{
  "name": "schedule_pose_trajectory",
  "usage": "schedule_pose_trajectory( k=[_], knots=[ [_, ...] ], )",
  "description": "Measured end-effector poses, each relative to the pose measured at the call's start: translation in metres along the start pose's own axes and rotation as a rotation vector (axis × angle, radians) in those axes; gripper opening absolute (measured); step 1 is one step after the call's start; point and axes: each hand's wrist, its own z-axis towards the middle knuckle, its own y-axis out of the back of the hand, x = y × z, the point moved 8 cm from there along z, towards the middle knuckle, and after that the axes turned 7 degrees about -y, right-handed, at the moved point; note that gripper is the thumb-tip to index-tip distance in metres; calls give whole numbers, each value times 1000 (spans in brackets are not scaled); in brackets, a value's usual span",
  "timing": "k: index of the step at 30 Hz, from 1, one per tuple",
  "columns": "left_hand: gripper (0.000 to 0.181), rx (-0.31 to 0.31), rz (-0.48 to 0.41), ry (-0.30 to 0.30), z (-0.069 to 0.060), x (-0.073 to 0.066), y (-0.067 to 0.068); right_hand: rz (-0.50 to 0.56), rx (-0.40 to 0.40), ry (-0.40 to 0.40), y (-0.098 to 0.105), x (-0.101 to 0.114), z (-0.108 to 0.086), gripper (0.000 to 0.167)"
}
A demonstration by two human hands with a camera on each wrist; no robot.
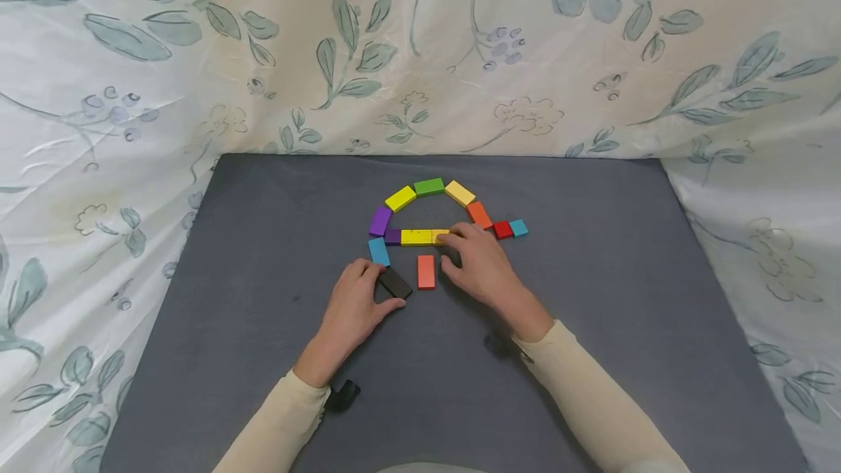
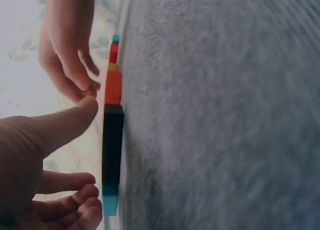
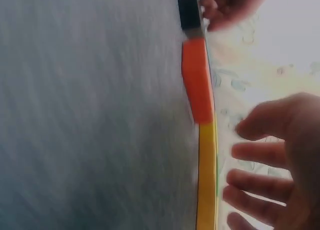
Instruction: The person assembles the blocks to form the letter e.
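Note:
A black block [image 1: 396, 283] lies flat on the table, and my left hand [image 1: 351, 301] is around it, thumb near one end and fingers near the other. In the left wrist view that thumb is straight and a small gap shows beside the black block [image 2: 112, 145]. My right hand [image 1: 482, 265] hovers at the right end of a row, fingertips over a yellow-orange block [image 1: 439, 237]. Its fingers look relaxed and hold nothing in the right wrist view. Between the hands lies a coral block [image 1: 425, 272]. A light blue block [image 1: 379, 252] adjoins the black one.
An arch of blocks stands behind: purple [image 1: 379, 221], yellow [image 1: 401, 198], green [image 1: 429, 187], pale yellow [image 1: 460, 193] and orange [image 1: 479, 215]. The row includes a small purple block [image 1: 393, 237] and a yellow block [image 1: 416, 238]. Red [image 1: 502, 230] and blue [image 1: 519, 228] blocks extend right.

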Motion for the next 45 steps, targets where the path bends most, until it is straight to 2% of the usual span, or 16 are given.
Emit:
schedule_pose_trajectory(
  k=[3,7,12,16,20,25,35,45],
  knots=[
    [74,-18,-13,-64,2,2,11,49,-27,-60,3,6,-6,35],
    [71,5,-14,-229,5,7,26,88,-18,-151,-1,15,-10,42],
    [64,142,50,-443,4,14,32,96,34,-219,-12,24,-5,49],
    [56,237,88,-547,1,16,29,61,74,-248,-21,28,-1,51],
    [57,281,86,-559,-1,16,24,37,84,-260,-24,29,2,50],
    [60,297,101,-547,0,16,22,68,79,-251,-24,28,1,40],
    [54,286,122,-539,1,19,21,80,0,-133,-16,24,-7,25],
    [51,278,104,-534,1,19,19,111,-8,-120,-6,24,-21,29]
  ],
)
